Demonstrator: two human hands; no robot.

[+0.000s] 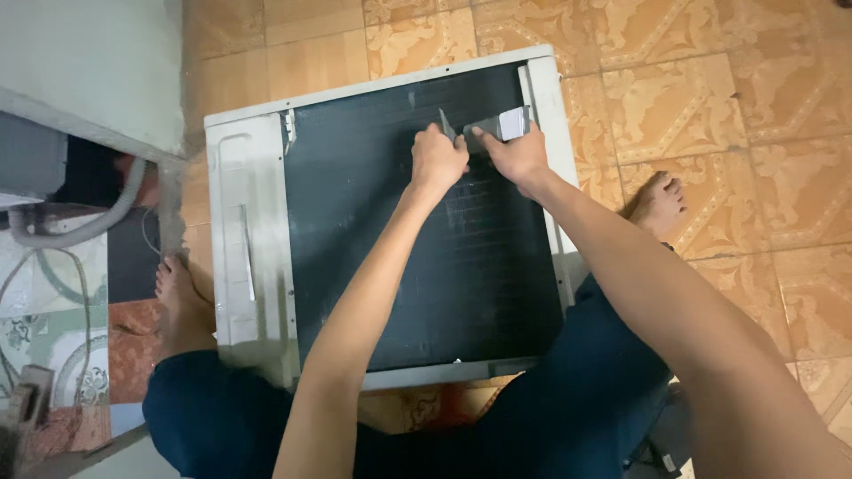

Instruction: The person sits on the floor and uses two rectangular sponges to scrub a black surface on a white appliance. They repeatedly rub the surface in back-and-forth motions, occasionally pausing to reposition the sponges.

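Observation:
A white-framed air-conditioner unit (248,222) lies flat on the tiled floor, its dark finned coil (382,231) facing up. Both my hands are at the coil's upper right. My right hand (519,155) grips a grey flat-bladed tool (497,126) that rests on the fins. My left hand (437,160) is closed next to it, fingers on the thin dark end of the same tool (445,124). A paler scraped patch (475,208) shows on the fins just below the hands.
My bare feet (182,302) (658,204) flank the unit, my knees in dark trousers at the bottom. A grey hose (84,226) and a grey wall edge (89,62) are at the left. Patterned orange floor tiles (728,98) surround the unit.

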